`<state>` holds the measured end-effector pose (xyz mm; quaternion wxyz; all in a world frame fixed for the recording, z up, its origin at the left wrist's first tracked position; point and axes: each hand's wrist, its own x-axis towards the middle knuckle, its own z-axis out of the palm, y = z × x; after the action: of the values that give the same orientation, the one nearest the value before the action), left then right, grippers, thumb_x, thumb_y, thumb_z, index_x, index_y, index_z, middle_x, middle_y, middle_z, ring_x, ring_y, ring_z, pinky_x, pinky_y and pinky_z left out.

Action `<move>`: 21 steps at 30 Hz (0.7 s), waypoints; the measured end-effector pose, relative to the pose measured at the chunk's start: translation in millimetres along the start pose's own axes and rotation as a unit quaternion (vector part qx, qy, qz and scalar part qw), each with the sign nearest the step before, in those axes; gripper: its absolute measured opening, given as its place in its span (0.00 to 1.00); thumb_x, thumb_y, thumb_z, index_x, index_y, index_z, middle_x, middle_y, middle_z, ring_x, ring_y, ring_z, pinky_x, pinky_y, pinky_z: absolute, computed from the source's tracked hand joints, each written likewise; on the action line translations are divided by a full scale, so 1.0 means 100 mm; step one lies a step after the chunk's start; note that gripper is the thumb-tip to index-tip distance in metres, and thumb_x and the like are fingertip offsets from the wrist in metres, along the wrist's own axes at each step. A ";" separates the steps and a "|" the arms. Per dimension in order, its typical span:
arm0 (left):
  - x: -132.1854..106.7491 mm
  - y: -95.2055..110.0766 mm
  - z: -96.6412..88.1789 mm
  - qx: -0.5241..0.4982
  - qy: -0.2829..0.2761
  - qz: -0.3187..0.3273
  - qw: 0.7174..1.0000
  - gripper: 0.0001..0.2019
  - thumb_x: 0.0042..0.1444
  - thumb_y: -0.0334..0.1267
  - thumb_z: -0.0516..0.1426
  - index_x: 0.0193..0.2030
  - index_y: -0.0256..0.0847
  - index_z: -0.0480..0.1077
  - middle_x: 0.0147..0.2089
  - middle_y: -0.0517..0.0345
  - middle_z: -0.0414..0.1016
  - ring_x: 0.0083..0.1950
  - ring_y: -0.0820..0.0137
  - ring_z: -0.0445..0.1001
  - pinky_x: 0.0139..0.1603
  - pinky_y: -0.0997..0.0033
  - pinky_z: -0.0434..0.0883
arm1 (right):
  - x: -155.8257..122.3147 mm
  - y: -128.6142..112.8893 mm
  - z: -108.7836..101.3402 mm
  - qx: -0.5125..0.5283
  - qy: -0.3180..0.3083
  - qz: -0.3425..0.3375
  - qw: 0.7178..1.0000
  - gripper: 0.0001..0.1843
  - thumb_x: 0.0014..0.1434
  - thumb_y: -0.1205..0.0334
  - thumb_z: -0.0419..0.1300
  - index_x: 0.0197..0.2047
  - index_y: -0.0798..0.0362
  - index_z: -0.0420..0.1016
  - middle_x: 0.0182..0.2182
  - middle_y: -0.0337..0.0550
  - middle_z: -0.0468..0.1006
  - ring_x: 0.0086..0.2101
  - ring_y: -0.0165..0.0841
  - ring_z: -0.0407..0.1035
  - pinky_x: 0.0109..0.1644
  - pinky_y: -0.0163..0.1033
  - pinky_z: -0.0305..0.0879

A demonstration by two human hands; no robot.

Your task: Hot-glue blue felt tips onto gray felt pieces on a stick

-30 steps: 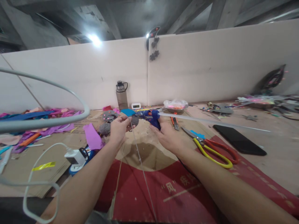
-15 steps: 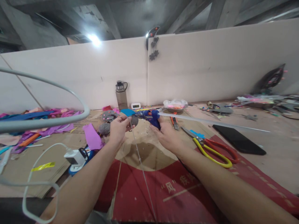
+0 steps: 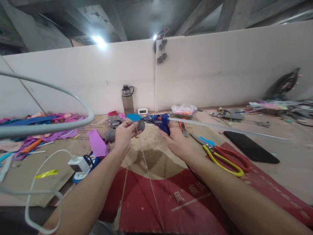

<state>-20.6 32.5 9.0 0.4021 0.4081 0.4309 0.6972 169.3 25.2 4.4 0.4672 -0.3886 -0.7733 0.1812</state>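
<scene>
Over the middle of the red-and-tan cardboard (image 3: 139, 202), the left hand (image 3: 123, 135) is holding a small grey piece (image 3: 140, 126), thumb and fingertips pinching it. A thin pale thread (image 3: 146, 166) is running from these fingers down across the board toward the wearer. The right hand (image 3: 177, 140) is gripping a blue hot-glue gun (image 3: 163, 122), palm and fingers wrapping its handle; position of the trigger finger: cannot tell. The gun's nozzle is pointing left at the grey piece; whether the two are touching cannot be made out. A long translucent glue stick (image 3: 220, 125) is projecting from the gun's rear toward the right.

Surroundings: a flat blue piece (image 3: 133, 117) is showing just beyond the left hand, and a grey yarn-like bundle (image 3: 109, 135) is sitting just left of it. A utility knife (image 3: 183, 129) is lying near the right hand; red-and-yellow-handled scissors (image 3: 221, 158) and a black smartphone (image 3: 250, 147) are lying farther right. Against the white partition (image 3: 207, 71), a water bottle (image 3: 127, 103) is standing near a small digital display (image 3: 142, 111).
</scene>
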 end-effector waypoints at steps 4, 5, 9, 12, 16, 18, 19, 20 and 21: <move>-0.01 0.01 0.00 -0.010 0.000 -0.002 1.000 0.14 0.35 0.38 0.65 0.25 0.35 0.66 0.22 0.65 0.64 0.23 0.79 0.65 0.30 0.71 0.73 | 0.00 0.01 0.00 -0.005 0.004 0.000 1.000 0.19 0.59 0.59 0.49 0.53 0.51 0.62 0.46 0.50 0.73 0.45 0.41 0.67 0.48 0.46 0.61; -0.01 0.01 0.00 -0.013 0.002 -0.003 1.000 0.14 0.34 0.38 0.66 0.25 0.35 0.65 0.21 0.65 0.64 0.23 0.79 0.64 0.30 0.71 0.73 | 0.00 0.01 0.01 -0.007 0.004 0.000 1.000 0.19 0.59 0.59 0.49 0.53 0.52 0.62 0.46 0.50 0.72 0.45 0.42 0.67 0.48 0.46 0.61; -0.01 0.01 0.00 -0.016 0.006 0.000 1.000 0.15 0.34 0.38 0.66 0.25 0.35 0.65 0.21 0.66 0.63 0.23 0.79 0.64 0.30 0.70 0.73 | 0.00 0.02 0.01 -0.011 0.010 -0.002 1.000 0.19 0.58 0.59 0.49 0.54 0.52 0.61 0.46 0.51 0.72 0.45 0.42 0.66 0.49 0.47 0.60; -0.01 0.02 -0.01 -0.020 -0.001 0.000 1.000 0.15 0.35 0.38 0.65 0.24 0.36 0.64 0.20 0.68 0.60 0.22 0.81 0.62 0.31 0.69 0.74 | 0.00 0.03 0.00 -0.008 0.015 -0.007 1.000 0.20 0.59 0.59 0.49 0.54 0.52 0.61 0.45 0.50 0.72 0.44 0.41 0.67 0.48 0.47 0.60; -0.01 0.03 0.00 -0.021 -0.011 -0.006 1.000 0.14 0.36 0.38 0.65 0.24 0.36 0.63 0.19 0.69 0.59 0.20 0.81 0.60 0.32 0.68 0.74 | 0.02 0.07 0.00 -0.002 0.030 0.006 1.000 0.19 0.57 0.59 0.51 0.53 0.52 0.62 0.44 0.50 0.73 0.43 0.41 0.67 0.48 0.47 0.60; -0.01 0.03 0.00 -0.020 -0.012 -0.005 1.000 0.14 0.36 0.38 0.65 0.24 0.36 0.63 0.20 0.67 0.60 0.21 0.81 0.61 0.32 0.68 0.75 | 0.04 0.12 0.02 0.014 0.047 0.022 0.999 0.19 0.56 0.60 0.52 0.51 0.52 0.64 0.42 0.49 0.73 0.41 0.39 0.67 0.46 0.45 0.61; -0.01 0.03 0.00 -0.019 -0.010 -0.006 1.000 0.14 0.36 0.38 0.65 0.24 0.36 0.63 0.21 0.67 0.61 0.22 0.80 0.62 0.31 0.68 0.75 | 0.05 0.16 0.03 0.028 0.055 0.038 0.997 0.17 0.55 0.60 0.53 0.49 0.52 0.65 0.40 0.48 0.74 0.39 0.38 0.67 0.44 0.44 0.62; -0.01 0.03 0.00 -0.019 -0.010 -0.007 1.000 0.14 0.36 0.38 0.65 0.24 0.36 0.63 0.22 0.66 0.61 0.23 0.80 0.63 0.31 0.68 0.75 | 0.06 0.20 0.05 0.053 0.059 0.061 0.995 0.16 0.54 0.60 0.54 0.47 0.53 0.66 0.38 0.47 0.74 0.36 0.36 0.68 0.41 0.42 0.63; -0.01 0.03 0.00 -0.019 -0.009 -0.009 1.000 0.14 0.36 0.38 0.65 0.25 0.36 0.64 0.22 0.66 0.62 0.23 0.80 0.63 0.31 0.68 0.75 | 0.08 0.25 0.08 0.084 0.056 0.093 0.991 0.14 0.53 0.59 0.55 0.44 0.53 0.67 0.36 0.46 0.75 0.32 0.34 0.68 0.36 0.40 0.64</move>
<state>-20.6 30.3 11.8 0.4202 0.4028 0.4173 0.6979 171.2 47.5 -11.1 0.5221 -0.4278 -0.6884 0.2654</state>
